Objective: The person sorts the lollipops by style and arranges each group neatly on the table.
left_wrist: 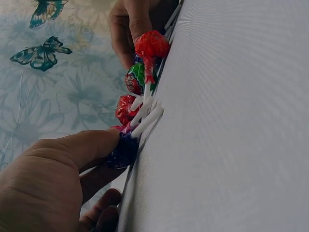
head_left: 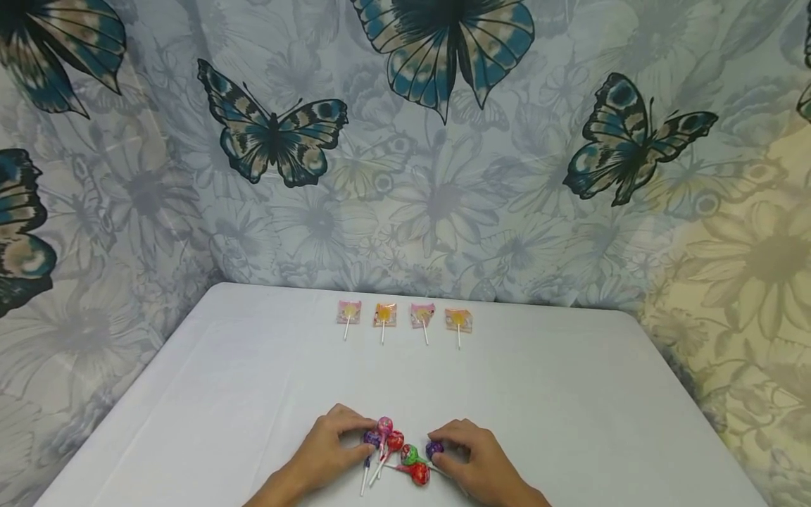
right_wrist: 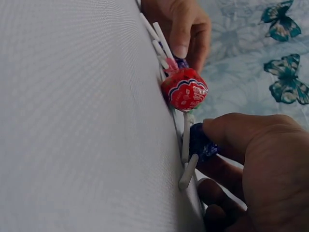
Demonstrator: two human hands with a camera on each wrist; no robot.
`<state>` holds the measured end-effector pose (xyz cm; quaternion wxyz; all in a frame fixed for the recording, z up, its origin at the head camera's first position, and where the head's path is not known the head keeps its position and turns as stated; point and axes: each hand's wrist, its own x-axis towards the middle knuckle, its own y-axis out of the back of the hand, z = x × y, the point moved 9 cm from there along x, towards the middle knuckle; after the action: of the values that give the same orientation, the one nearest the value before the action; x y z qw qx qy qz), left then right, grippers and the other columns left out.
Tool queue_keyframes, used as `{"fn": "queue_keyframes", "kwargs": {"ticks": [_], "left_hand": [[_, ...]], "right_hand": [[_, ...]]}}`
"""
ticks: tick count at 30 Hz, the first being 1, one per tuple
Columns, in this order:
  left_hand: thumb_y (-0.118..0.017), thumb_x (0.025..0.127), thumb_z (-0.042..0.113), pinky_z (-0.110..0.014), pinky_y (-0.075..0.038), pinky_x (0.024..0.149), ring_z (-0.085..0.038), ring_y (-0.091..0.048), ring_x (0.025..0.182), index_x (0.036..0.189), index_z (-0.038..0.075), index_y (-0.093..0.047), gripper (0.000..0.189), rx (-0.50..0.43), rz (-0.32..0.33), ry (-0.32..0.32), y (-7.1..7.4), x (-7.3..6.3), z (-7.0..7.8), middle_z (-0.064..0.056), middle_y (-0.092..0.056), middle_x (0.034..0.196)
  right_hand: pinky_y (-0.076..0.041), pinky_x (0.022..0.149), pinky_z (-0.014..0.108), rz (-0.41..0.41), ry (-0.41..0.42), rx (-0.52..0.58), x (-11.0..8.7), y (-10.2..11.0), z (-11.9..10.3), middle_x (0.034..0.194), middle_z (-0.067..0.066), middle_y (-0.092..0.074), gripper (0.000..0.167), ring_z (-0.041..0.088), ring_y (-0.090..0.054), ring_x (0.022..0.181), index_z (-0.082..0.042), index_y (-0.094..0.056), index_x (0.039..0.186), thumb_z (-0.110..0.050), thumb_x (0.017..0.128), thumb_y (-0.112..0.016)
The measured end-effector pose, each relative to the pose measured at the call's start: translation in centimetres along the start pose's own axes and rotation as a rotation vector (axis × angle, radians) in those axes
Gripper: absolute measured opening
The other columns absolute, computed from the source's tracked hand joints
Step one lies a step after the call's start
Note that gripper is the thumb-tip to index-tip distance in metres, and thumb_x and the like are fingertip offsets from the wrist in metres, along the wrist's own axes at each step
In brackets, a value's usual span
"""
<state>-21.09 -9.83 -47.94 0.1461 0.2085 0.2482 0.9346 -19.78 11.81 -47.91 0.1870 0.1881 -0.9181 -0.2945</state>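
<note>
My left hand holds a purple-wrapped lollipop between thumb and fingers, its index fingertip right at a pink lollipop. A red lollipop lies against these, the white sticks pointing toward the near edge. My right hand pinches another purple-wrapped lollipop between thumb and index finger. Between the hands are a green lollipop and a second red lollipop, whose stick points left. The lollipops form one loose pile on the white table.
Toward the table's far edge, several flat-wrapped lollipops stand in a row, among them a pink one at the left end and an orange-yellow one at the right end. Butterfly-patterned cloth hangs behind and beside the table.
</note>
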Motion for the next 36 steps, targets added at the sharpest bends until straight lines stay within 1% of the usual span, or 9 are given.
{"fn": "queue_keyframes", "kwargs": {"ticks": [3, 6, 11, 16, 18, 21, 25, 29, 36], "left_hand": [[-0.081, 0.077, 0.017, -0.03, -0.047, 0.087, -0.009, -0.056, 0.094, 0.107, 0.015, -0.074, 0.031, 0.005, -0.009, 0.024, -0.1, 0.0, -0.2, 0.015, -0.063, 0.099], [-0.082, 0.075, 0.014, -0.029, -0.048, 0.086, -0.009, -0.057, 0.093, 0.104, 0.014, -0.075, 0.029, -0.007, 0.0, 0.025, 0.0, 0.0, 0.0, 0.014, -0.063, 0.098], [-0.081, 0.077, 0.013, -0.03, -0.048, 0.085, -0.013, -0.061, 0.093, 0.102, 0.013, -0.074, 0.026, -0.107, 0.029, 0.009, 0.5, 0.0, 0.4, 0.009, -0.068, 0.097], [-0.079, 0.08, 0.017, -0.03, -0.051, 0.077, -0.016, -0.062, 0.086, 0.102, 0.009, -0.073, 0.024, -0.203, 0.059, 0.071, 1.4, 0.2, 0.2, 0.004, -0.068, 0.096], [-0.079, 0.081, 0.015, -0.03, -0.052, 0.075, -0.017, -0.062, 0.083, 0.103, 0.006, -0.072, 0.024, -0.235, 0.077, 0.077, 1.9, 0.4, 0.3, 0.002, -0.068, 0.096], [-0.077, 0.082, 0.013, -0.03, -0.053, 0.075, -0.017, -0.063, 0.084, 0.103, 0.001, -0.071, 0.025, -0.269, 0.104, 0.049, 2.8, 0.6, 0.7, 0.0, -0.067, 0.096], [-0.077, 0.082, 0.007, -0.03, -0.053, 0.076, -0.019, -0.063, 0.084, 0.104, 0.0, -0.07, 0.024, -0.261, 0.149, -0.004, 4.3, 1.1, 1.3, -0.003, -0.067, 0.097], [-0.076, 0.079, -0.003, -0.03, -0.053, 0.076, -0.02, -0.063, 0.081, 0.102, 0.0, -0.07, 0.023, -0.219, 0.199, -0.011, 6.1, 1.8, 1.8, -0.007, -0.067, 0.095], [-0.072, 0.077, -0.014, -0.03, -0.054, 0.074, -0.024, -0.063, 0.078, 0.099, -0.007, -0.068, 0.023, -0.164, 0.245, -0.052, 9.1, 3.2, 4.8, -0.016, -0.067, 0.092]], "right_hand": [[-0.048, 0.07, 0.025, 0.01, 0.026, 0.012, -0.1, 0.1, -0.1, 0.102, -0.01, -0.067, 0.025, 0.008, -0.057, 0.087, -0.016, -0.072, 0.109, -0.018, 0.084, -0.075], [-0.049, 0.071, 0.026, 0.015, 0.046, 0.021, -0.1, 0.1, -0.2, 0.101, -0.009, -0.068, 0.025, 0.008, -0.058, 0.087, -0.016, -0.072, 0.108, -0.016, 0.083, -0.076], [-0.05, 0.074, 0.027, 0.021, 0.053, 0.027, -0.2, 0.1, -0.3, 0.102, -0.009, -0.068, 0.024, 0.008, -0.059, 0.09, -0.016, -0.072, 0.108, -0.017, 0.084, -0.076], [-0.05, 0.077, 0.029, 0.04, 0.083, 0.043, -0.1, 0.2, -0.7, 0.102, -0.009, -0.068, 0.023, 0.01, -0.06, 0.091, -0.017, -0.072, 0.108, -0.018, 0.085, -0.075], [-0.05, 0.08, 0.029, 0.044, 0.085, 0.046, -0.1, 0.2, -0.7, 0.102, -0.009, -0.068, 0.024, 0.011, -0.06, 0.092, -0.016, -0.072, 0.108, -0.018, 0.084, -0.076], [-0.05, 0.082, 0.029, 0.041, 0.078, 0.051, 0.0, 0.1, -0.6, 0.102, -0.009, -0.068, 0.025, 0.011, -0.061, 0.094, -0.015, -0.072, 0.108, -0.016, 0.083, -0.076], [-0.05, 0.082, 0.029, 0.038, 0.06, 0.046, 0.1, 0.0, -0.4, 0.102, -0.009, -0.068, 0.026, 0.01, -0.061, 0.094, -0.014, -0.072, 0.107, -0.015, 0.082, -0.077], [-0.051, 0.082, 0.029, 0.043, 0.052, 0.025, 0.1, 0.0, -0.3, 0.102, -0.01, -0.068, 0.025, 0.01, -0.061, 0.094, -0.014, -0.072, 0.107, -0.015, 0.082, -0.077], [-0.051, 0.081, 0.029, 0.038, 0.05, 0.03, 0.0, 0.0, -0.3, 0.102, -0.01, -0.068, 0.026, 0.009, -0.061, 0.093, -0.016, -0.072, 0.107, -0.015, 0.082, -0.077]]}}
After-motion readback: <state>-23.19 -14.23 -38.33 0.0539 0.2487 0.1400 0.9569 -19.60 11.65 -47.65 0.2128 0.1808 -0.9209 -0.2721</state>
